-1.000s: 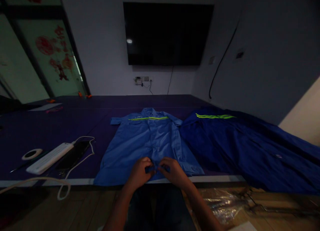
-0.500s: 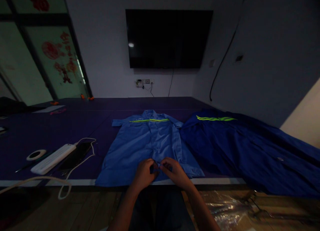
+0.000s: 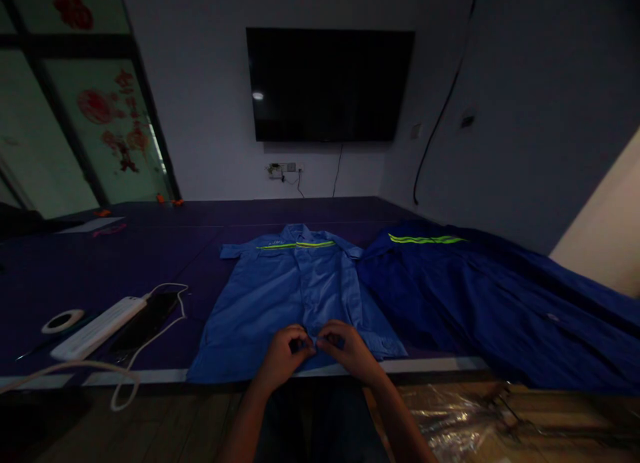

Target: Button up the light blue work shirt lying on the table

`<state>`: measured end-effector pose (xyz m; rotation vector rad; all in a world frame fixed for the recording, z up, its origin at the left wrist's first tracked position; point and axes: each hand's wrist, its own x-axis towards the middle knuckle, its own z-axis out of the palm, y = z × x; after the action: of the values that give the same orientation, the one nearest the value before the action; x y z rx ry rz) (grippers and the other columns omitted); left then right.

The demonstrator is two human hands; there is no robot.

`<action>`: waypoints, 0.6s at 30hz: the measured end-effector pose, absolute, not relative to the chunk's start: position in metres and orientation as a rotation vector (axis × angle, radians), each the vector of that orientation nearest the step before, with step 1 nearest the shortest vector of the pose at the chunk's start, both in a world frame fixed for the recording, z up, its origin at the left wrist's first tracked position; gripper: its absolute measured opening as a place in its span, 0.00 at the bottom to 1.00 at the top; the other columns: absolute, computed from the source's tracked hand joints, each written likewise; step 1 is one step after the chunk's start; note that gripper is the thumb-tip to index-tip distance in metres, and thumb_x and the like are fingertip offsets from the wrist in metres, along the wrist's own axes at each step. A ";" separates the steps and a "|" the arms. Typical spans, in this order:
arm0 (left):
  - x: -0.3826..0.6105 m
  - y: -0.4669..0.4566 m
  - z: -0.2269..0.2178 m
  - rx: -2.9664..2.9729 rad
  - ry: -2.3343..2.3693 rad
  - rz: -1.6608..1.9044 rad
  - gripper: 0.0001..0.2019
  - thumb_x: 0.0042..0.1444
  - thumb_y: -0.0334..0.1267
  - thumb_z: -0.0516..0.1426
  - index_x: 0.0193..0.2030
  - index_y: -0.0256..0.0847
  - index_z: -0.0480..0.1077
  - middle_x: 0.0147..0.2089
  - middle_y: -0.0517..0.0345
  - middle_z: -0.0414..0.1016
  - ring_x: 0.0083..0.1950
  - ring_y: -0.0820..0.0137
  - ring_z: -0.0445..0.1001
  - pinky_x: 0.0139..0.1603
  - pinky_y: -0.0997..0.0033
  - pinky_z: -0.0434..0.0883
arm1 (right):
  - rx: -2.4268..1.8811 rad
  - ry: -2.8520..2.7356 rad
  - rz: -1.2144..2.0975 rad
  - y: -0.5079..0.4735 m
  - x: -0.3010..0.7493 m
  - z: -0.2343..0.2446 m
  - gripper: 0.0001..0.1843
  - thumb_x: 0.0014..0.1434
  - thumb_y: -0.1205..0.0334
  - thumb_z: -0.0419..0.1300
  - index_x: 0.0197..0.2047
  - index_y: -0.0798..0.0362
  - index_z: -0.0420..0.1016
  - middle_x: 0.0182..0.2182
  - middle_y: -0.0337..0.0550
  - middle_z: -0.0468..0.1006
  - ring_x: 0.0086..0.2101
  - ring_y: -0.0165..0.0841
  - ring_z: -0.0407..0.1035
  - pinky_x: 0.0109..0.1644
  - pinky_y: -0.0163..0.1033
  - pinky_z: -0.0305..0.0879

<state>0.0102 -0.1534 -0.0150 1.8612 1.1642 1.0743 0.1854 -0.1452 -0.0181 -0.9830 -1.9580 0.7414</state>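
Observation:
A light blue short-sleeved shirt [image 3: 265, 296] with a yellow-green stripe across the chest lies flat on the purple table, its collar pointing away from me. At the lower end of its front opening, my left hand [image 3: 286, 353] pinches the shirt's edge between thumb and fingers. Close beside it, nearly touching, my right hand [image 3: 347, 348] pinches the same front edge from the other side. The small piece of cloth between the fingertips is too dark to make out in detail.
Darker blue clothing [image 3: 450, 289] with a yellow-green stripe spreads right, hanging over the table edge. Left lie a white power strip [image 3: 97, 328], a dark phone [image 3: 147, 321], a white cable [image 3: 184, 304] and a white tape roll [image 3: 63, 321]. Clear plastic [image 3: 445, 419] lies below the table.
The camera view has shifted slightly. Both hands stay at the shirt's lower front, and their fingertips have come a little closer together.

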 end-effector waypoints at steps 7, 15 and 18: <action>0.009 -0.154 -0.019 1.797 1.178 1.093 0.02 0.44 0.33 0.58 0.25 0.36 0.70 0.28 0.58 0.72 0.32 0.73 0.68 0.36 0.75 0.65 | -0.934 -2.003 0.780 -0.145 0.184 -0.014 0.17 0.57 0.53 0.53 0.26 0.54 0.75 0.27 0.42 0.73 0.31 0.30 0.66 0.34 0.33 0.61; 0.010 -0.153 -0.021 1.760 1.247 1.075 0.06 0.44 0.28 0.53 0.27 0.36 0.71 0.27 0.59 0.72 0.31 0.73 0.68 0.35 0.76 0.65 | -1.020 -1.963 0.801 -0.143 0.183 -0.020 0.08 0.51 0.59 0.59 0.28 0.54 0.75 0.25 0.40 0.74 0.27 0.29 0.65 0.32 0.33 0.60; 0.011 -0.153 -0.021 1.772 1.269 1.069 0.09 0.43 0.26 0.52 0.29 0.36 0.72 0.28 0.58 0.73 0.32 0.73 0.69 0.36 0.76 0.65 | -1.077 -1.930 0.804 -0.142 0.181 -0.024 0.07 0.49 0.60 0.60 0.27 0.55 0.75 0.23 0.39 0.74 0.26 0.28 0.65 0.30 0.32 0.60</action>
<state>0.0108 -0.1527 -0.0205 1.7722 1.2686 1.0694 0.1809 -0.1419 -0.0239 -1.0769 -1.9300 0.8042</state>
